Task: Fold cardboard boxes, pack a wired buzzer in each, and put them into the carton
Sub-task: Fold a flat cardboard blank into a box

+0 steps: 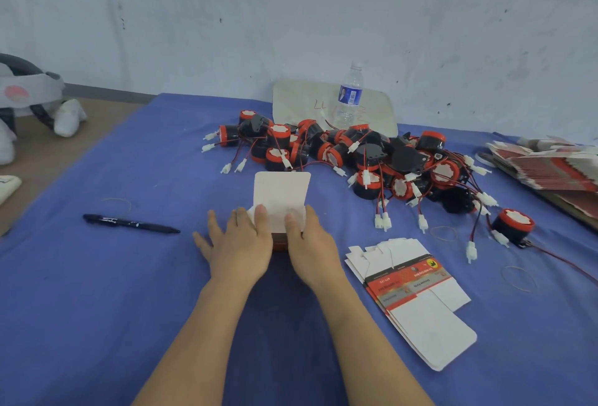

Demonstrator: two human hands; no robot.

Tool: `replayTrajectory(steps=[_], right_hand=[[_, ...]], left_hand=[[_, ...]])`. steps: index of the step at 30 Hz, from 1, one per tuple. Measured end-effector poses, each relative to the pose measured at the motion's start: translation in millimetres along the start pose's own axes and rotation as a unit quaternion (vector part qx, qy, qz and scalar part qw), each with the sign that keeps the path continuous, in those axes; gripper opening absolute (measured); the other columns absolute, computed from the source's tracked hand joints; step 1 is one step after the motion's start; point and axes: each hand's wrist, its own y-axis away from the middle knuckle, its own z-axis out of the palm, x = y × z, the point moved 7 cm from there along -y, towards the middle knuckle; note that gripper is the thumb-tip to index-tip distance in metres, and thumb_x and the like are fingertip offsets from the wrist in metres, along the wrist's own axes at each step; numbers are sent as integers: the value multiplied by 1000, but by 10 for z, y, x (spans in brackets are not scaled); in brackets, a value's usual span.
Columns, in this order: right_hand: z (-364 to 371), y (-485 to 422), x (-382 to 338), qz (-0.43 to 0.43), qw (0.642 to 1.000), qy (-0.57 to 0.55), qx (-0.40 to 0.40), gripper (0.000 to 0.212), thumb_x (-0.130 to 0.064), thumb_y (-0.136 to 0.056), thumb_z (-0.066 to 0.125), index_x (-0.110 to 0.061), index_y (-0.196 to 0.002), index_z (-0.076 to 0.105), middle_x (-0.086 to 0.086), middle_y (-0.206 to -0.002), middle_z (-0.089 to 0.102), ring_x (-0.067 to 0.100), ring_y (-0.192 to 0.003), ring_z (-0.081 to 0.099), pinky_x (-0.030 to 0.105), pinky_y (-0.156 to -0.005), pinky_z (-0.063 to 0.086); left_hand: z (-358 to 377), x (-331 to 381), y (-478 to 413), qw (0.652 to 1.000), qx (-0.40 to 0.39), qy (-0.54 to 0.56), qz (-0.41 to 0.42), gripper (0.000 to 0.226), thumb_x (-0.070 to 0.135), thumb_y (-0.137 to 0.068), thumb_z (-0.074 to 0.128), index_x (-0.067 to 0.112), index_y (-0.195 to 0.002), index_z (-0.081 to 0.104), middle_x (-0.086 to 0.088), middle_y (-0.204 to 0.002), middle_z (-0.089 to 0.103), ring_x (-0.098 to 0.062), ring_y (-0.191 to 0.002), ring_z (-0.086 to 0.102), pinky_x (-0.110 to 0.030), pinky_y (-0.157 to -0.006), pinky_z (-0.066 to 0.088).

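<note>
Left hand (242, 243): flat on the blue surface (97, 308) beside the box. My fingers (212, 224) are straight and spread wide, and my thumb presses the box's white face.
Right hand (312, 247): thumb on the same white face, my other fingers (311, 215) lying along the box's right side. They are partly hidden, so I cannot tell whether they grip it or only rest there.
Box (280, 198): between my two hands in the middle of the surface, its white lid flap standing open away from me and a red edge showing at the bottom.
Buzzers (356, 156): a tangled black-and-red heap with wires and white plugs, just beyond the box and to its right. One buzzer (513, 224) sits apart at the right.
Flat boxes (411, 289): a small unfolded stack near my right forearm, and a bigger stack (550, 166) at the far right edge.
Pen (129, 222): black, lying to the left of my hands.
Water bottle (349, 94): upright behind the heap.
</note>
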Motion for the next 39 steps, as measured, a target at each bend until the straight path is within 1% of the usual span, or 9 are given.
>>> replayTrajectory(steps=[4,6,11,15,20,30,32,35,39], right_hand=[[-87,-60,-17,-34,998,35,39,46,-43,-100,29,-8,-116,55,8,-116,61,28,-114,50,44,-100,39],[-198,-58,-65,-64,994,9,90,45,-43,-100,32,-8,-107,61,7,-108,63,26,-107,54,41,-96,42],[-366,-20,-13,-29,975,-165,148,34,-57,-95,37,-32,-97,60,-17,-95,64,7,-94,58,25,-79,45],[-411,-16,27,3,968,-195,158,47,-65,-90,38,-26,-70,53,-11,-71,58,3,-71,54,22,-64,39],[-447,-88,27,-6,969,-208,135,36,-55,-90,51,-24,-74,61,-12,-69,60,-2,-64,54,6,-54,38],[-447,-115,133,3,982,-119,148,3,-30,-93,59,-30,-94,56,-20,-82,58,-6,-75,52,6,-56,38],[-401,-85,121,4,984,-107,144,16,-27,-93,59,-29,-108,53,-15,-96,61,-1,-85,54,6,-66,40],[-483,52,-40,-54,965,39,253,35,-16,-87,65,-12,-120,53,4,-123,57,24,-124,45,38,-105,35],[-466,219,-393,-238,920,78,301,24,-3,-82,61,-6,-107,62,8,-120,61,29,-125,49,48,-106,38]], left_hand=[[-102,107,18,988,6,152,34,58,48,-100,11,18,-131,50,-3,-143,46,-23,-136,32,-48,-116,14],[-214,155,53,955,39,292,32,56,55,-97,19,19,-114,58,-2,-124,55,-14,-105,50,-32,-88,39],[-331,233,171,952,106,283,53,60,73,-83,34,19,-59,42,1,-77,46,-10,-60,43,-29,-55,31],[-353,252,223,938,146,310,56,54,68,-81,48,15,-71,42,4,-70,44,-11,-62,44,-26,-57,35],[-325,356,196,918,89,371,111,19,50,-92,51,34,-83,58,18,-88,61,19,-78,52,-1,-60,38],[-293,307,112,922,101,352,125,22,10,-96,50,32,-95,50,23,-90,54,17,-79,53,-5,-60,42],[-285,278,111,920,117,357,115,17,14,-96,51,30,-100,50,23,-90,54,11,-80,53,-9,-61,42],[-236,192,81,924,112,359,71,8,26,-94,56,21,-100,54,20,-88,53,6,-79,50,-12,-62,36],[-137,133,71,916,71,394,6,12,32,-92,58,21,-95,56,13,-94,56,-1,-80,50,-20,-58,37]])
